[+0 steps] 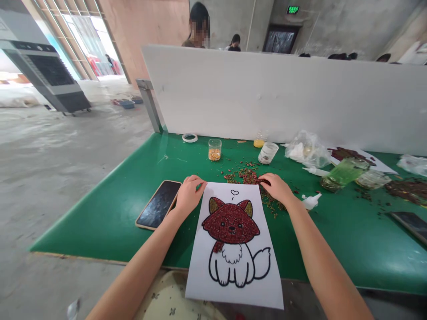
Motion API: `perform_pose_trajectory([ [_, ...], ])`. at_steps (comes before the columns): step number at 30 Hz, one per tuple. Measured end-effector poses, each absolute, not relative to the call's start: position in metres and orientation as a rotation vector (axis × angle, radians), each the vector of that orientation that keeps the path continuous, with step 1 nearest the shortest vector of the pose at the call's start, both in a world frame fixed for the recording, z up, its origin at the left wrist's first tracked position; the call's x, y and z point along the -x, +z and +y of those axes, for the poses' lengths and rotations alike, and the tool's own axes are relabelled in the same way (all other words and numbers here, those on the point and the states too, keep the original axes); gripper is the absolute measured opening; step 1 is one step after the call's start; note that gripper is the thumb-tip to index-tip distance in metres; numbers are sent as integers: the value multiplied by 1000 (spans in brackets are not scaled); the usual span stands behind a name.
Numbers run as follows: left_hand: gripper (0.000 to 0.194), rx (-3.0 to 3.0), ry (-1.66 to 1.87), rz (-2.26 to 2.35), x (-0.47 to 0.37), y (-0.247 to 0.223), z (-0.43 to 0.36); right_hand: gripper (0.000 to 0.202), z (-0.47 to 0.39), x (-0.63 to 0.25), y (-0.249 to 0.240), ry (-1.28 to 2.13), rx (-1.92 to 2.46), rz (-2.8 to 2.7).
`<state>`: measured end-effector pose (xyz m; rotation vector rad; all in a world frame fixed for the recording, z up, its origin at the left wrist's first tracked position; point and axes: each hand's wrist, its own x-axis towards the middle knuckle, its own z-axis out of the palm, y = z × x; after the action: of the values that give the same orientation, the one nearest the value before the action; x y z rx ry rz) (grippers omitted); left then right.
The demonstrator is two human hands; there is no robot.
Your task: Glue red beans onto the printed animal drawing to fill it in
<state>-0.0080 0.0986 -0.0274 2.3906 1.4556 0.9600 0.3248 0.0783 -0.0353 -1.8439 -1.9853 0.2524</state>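
One sheet of paper (pixel 198 284) lies at the near edge of the green table (pixel 113 222), its bottom sticking out past it. On it is one fox picture (pixel 231 226). The fox's tail, legs and most of its body are bare. A little neck patch and the head are filled red, and two ears have yellow-green middles. The one heart (pixel 235 192) is bare too.

The left hand (pixel 190 193) and right hand (pixel 276 187) are by the top corners, fingers bent; I can't tell if they pinch the paper.

One phone (pixel 159 204) lies left. Farther off are two white squeeze bottles (pixel 312 202), one messy bean pile (pixel 250 176), one cup of yellow kernels (pixel 215 151) and one tape roll (pixel 190 138).
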Motion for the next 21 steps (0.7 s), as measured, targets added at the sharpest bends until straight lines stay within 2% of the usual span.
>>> perform_pose_trajectory([
  [5, 22, -2384, 947, 1441, 8, -30, 101, 15, 82, -327, -38, 208, 1894, -1700],
  [10, 20, -2385, 944, 1431, 9, -30, 102, 20, 83, -331, -40, 250, 1812, -1446],
  [21, 21, -2403, 942, 1416, 9, -29, 101, 27, 94, -334, -46, 813, 1408, -1094],
])
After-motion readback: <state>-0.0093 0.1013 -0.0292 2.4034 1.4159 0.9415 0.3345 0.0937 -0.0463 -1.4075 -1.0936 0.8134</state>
